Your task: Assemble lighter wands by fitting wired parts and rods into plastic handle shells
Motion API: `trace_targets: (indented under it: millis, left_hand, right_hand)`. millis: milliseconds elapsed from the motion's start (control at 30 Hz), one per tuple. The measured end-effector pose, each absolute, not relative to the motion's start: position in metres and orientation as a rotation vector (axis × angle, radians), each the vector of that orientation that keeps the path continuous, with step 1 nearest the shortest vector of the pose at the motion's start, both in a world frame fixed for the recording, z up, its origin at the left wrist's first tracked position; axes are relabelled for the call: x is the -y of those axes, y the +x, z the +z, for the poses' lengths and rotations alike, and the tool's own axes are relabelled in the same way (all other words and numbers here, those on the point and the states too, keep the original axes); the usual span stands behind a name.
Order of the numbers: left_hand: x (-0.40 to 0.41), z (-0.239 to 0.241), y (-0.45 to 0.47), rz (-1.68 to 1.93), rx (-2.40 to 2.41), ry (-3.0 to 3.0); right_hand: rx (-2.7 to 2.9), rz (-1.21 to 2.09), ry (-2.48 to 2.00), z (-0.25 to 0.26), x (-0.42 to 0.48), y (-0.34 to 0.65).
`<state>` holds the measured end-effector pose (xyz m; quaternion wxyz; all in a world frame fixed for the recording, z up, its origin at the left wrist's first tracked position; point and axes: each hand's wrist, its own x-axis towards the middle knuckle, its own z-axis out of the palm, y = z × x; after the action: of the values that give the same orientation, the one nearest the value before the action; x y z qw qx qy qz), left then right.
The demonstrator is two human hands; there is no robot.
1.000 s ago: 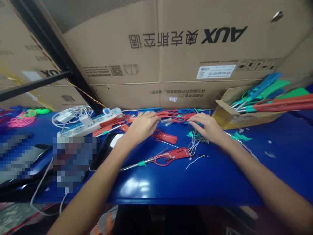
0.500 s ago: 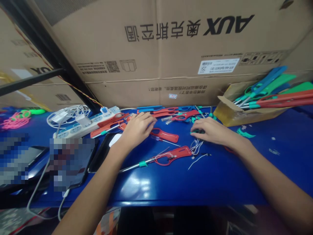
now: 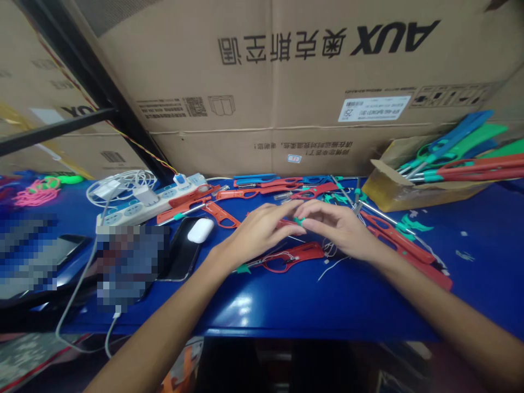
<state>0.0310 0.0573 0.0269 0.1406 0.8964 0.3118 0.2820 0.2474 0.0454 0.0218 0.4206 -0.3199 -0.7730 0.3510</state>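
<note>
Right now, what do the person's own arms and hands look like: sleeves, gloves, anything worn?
Both are bare. The left forearm and left hand show no sleeve, glove, watch or ring; the right forearm and right hand likewise. No markings or cables on either.

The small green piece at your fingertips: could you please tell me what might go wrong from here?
1. The small green piece is held only where fingertips of the left hand and right hand meet; it could slip and vanish among the green scraps on the blue table.
2. The white threads beside the red tool lie just under the right hand and could snag.
</note>
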Motion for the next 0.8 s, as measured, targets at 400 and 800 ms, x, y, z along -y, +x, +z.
trace_targets:
  millis: [400, 800]
  left_hand:
    - [-0.066, 0.035, 0.005, 0.678, -1.050, 2.691]
    - [-0.062, 0.044, -0.004, 0.373, -0.943, 2.650]
  right_hand:
    - [2.218, 0.716, -0.974, 0.033, -0.044, 0.264]
    - [2.754, 0.499, -0.982, 0.015, -0.037, 0.257]
